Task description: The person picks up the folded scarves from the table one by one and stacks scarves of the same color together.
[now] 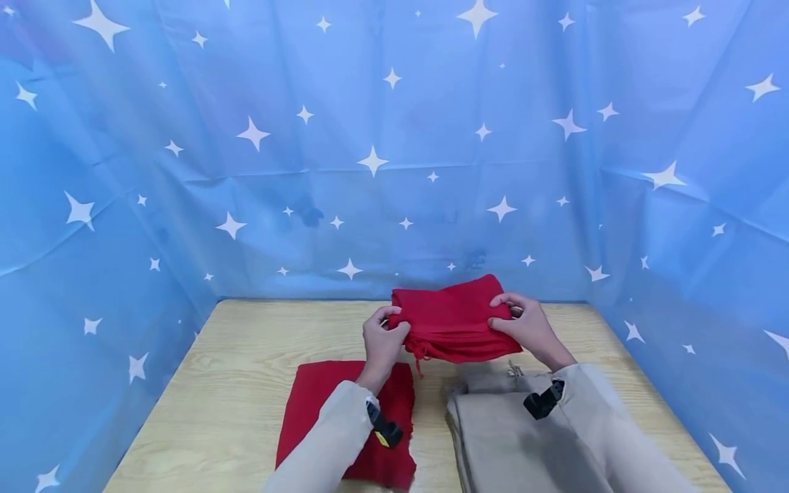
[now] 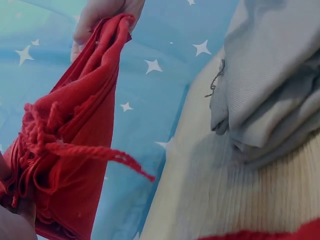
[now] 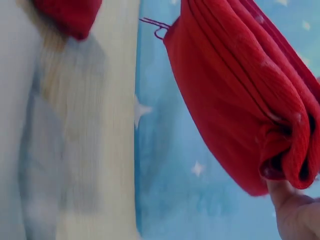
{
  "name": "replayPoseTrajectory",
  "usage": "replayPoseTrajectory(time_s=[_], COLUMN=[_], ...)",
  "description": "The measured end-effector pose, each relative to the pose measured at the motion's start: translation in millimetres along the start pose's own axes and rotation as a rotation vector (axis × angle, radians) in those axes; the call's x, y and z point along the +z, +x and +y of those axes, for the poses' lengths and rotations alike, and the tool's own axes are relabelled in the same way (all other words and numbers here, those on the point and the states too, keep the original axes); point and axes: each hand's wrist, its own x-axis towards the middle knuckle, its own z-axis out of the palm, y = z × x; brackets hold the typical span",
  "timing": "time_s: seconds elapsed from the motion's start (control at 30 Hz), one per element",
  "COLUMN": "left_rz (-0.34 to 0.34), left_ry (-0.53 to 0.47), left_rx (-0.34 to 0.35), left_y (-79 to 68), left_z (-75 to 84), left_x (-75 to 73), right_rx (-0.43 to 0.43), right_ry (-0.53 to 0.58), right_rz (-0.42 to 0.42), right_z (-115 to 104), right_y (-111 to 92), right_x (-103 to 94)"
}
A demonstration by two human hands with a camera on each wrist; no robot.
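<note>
Both hands hold a folded red cloth bag (image 1: pixel 453 311) up above the far part of the table. In the head view my left hand (image 1: pixel 383 342) pinches its left end between thumb and fingers, and my right hand (image 1: pixel 529 325) pinches its right end. The left wrist view shows the stacked folds and a red drawstring (image 2: pixel 100 152) hanging loose from the bag's near edge. In the right wrist view my right hand (image 3: pixel 297 212) shows only in part, at the lower right end of the folds.
Below my left forearm a second red cloth (image 1: pixel 308 404) lies flat on the wooden table (image 1: pixel 203 411). Folded grey cloth (image 1: pixel 505 431) with a thin cord lies at the right, partly under my right forearm. A blue star-printed curtain (image 1: pixel 419 192) encloses the table's back and sides.
</note>
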Motion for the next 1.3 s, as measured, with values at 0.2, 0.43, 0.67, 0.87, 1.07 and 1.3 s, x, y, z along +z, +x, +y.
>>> replayPoseTrajectory(time_s=[0.2,0.43,0.67,0.87,1.07,1.3], left_rz=[-0.026,-0.040,0.016,0.048,0.085,0.172], left_ry=[0.011,0.024,0.054,0.111,0.122,0.119], left_rx=[0.074,0.132,0.186,0.207,0.222,0.101], left_y=[-7.4,-17.7,-34.2,-46.6,-55.6,-69.0], left_z=[7.4,13.1,10.5,13.0,6.5,-6.9], left_x=[-33.4,-76.6,-114.5,-142.2,-167.5,-182.9], right_rx=[-0.022,-0.016,-0.046,-0.108,-0.135,-0.134], right_ry=[-0.004,0.034,0.030,0.043,0.065,0.029], right_rz=[0.014,0.037,0.093,0.111,0.112,0.106], right_z=[-17.8,-32.2,-41.0,-46.1,-50.4,-42.5], right_y=[-10.7,-24.0,-44.1,-56.8,-69.0,-80.2], right_x=[24.5,61.0,105.2,134.5,162.4,189.7])
